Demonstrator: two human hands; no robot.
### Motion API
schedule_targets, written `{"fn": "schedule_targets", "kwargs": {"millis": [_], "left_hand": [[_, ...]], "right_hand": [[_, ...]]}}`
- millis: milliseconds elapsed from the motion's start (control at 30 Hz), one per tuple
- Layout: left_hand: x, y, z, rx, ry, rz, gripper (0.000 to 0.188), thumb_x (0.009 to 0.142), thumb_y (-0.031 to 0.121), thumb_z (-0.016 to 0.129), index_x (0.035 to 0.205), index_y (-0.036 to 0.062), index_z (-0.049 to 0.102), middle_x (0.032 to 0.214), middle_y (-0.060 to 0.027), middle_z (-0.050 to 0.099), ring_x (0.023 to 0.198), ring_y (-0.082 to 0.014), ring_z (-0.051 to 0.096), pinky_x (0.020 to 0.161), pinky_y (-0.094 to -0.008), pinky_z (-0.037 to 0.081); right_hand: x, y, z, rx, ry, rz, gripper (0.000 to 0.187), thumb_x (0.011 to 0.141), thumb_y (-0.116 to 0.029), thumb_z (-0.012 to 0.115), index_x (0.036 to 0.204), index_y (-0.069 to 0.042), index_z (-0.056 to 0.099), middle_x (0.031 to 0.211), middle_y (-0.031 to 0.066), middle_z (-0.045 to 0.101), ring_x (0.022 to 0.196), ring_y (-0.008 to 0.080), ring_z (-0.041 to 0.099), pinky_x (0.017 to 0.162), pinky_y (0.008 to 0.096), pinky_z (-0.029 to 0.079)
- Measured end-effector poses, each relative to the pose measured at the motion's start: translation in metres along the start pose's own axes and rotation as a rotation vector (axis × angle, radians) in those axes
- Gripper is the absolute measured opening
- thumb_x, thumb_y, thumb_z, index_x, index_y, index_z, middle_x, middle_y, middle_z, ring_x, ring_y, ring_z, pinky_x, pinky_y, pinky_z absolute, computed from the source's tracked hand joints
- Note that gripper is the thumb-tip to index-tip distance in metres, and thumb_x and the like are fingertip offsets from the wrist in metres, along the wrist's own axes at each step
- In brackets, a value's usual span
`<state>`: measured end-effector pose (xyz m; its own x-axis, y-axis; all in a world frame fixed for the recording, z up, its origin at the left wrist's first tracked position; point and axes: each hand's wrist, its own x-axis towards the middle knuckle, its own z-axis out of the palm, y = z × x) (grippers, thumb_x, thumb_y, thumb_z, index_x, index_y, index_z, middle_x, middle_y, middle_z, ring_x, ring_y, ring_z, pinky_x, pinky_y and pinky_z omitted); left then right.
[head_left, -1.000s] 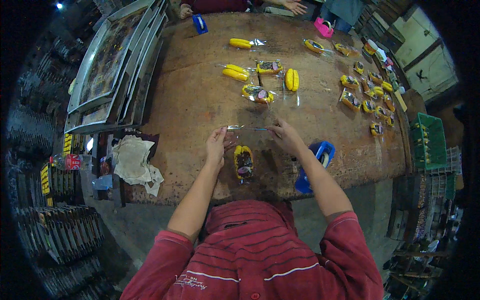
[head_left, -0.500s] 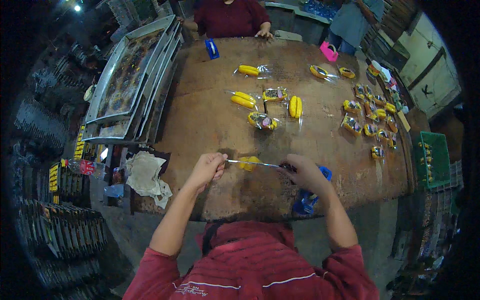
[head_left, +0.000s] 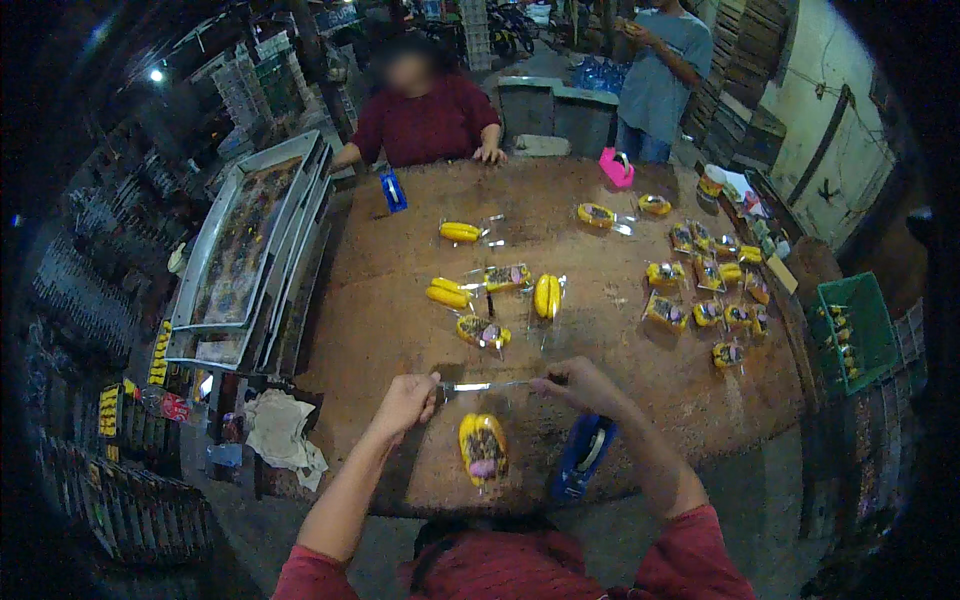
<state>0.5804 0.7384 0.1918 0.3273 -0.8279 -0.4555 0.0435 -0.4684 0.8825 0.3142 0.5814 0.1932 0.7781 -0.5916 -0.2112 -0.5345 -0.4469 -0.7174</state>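
Left hand [head_left: 408, 398]: fingers pinched shut on the left end of a strip of clear tape [head_left: 487, 386]; right hand [head_left: 578, 384]: closed on the strip's right end; the strip stretched taut between them, long axis running left to right, level with the table's near edge.

Bagged yellow item [head_left: 481, 444]: on the wooden table [head_left: 390, 330], directly below the strip and toward the person, long axis pointing away from the body, crosswise to the tape; about midway between the hands, neither clearly nearer.

Blue tape dispenser [head_left: 585, 457]: just right of the bag, under the right forearm.

Farther out: more yellow packs [head_left: 547, 296] at mid-table; a cluster [head_left: 705, 290] at right; green crate [head_left: 860, 330]; stacked metal trays [head_left: 250, 250] at left.

Hard to make out: contents of the bag, its clear edges, and whether the tape touches it.
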Motion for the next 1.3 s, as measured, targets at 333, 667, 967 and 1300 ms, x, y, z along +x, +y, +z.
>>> {"fn": "schedule_targets", "kwargs": {"millis": [333, 667, 967, 1300], "left_hand": [[-0.055, 0.085, 0.02, -0.111, 0.069, 0.245, 0.036, 0.1, 0.018, 0.062, 0.067, 0.0103, 0.049, 0.06, 0.0048, 0.041, 0.052, -0.0074, 0.039, 0.048, -0.0264, 0.03], [-0.126, 0.053, 0.006, -0.007, 0.191, 0.469, 0.038, 0.1, 0.02, 0.06, 0.065, 0.0078, 0.051, 0.061, 0.0034, 0.046, 0.054, -0.0066, 0.043, 0.049, -0.0263, 0.033], [-0.189, -0.017, 0.007, -0.336, 0.104, 0.194, 0.038, 0.098, 0.015, 0.061, 0.063, 0.0127, 0.048, 0.057, 0.0052, 0.043, 0.047, -0.0055, 0.037, 0.043, -0.0255, 0.027], [-0.241, -0.045, 0.031, -0.486, -0.05, 0.171, 0.041, 0.1, 0.025, 0.059, 0.064, 0.0148, 0.043, 0.055, 0.0041, 0.041, 0.045, -0.0077, 0.038, 0.042, -0.0278, 0.029]], "right_hand": [[-0.058, -0.074, -0.089, 0.054, 0.184, -0.148, 0.022, 0.097, -0.024, 0.068, 0.097, -0.003, 0.075, 0.068, 0.0075, 0.063, 0.062, 0.0106, 0.052, 0.059, 0.0313, 0.045], [-0.119, -0.118, -0.053, 0.175, 0.155, -0.036, 0.029, 0.096, -0.024, 0.07, 0.08, -0.001, 0.073, 0.064, -0.0035, 0.06, 0.061, 0.0039, 0.048, 0.054, 0.0257, 0.038], [-0.203, -0.152, 0.01, -0.208, 0.217, -0.175, 0.028, 0.096, -0.025, 0.068, 0.085, 0.0, 0.072, 0.072, 0.0096, 0.067, 0.064, 0.02, 0.061, 0.064, 0.0369, 0.049], [-0.265, -0.124, 0.055, -0.742, 0.718, -0.694, 0.032, 0.08, -0.014, 0.07, 0.111, -0.012, 0.07, 0.083, 0.0056, 0.056, 0.077, 0.024, 0.059, 0.068, 0.0394, 0.047]]}}
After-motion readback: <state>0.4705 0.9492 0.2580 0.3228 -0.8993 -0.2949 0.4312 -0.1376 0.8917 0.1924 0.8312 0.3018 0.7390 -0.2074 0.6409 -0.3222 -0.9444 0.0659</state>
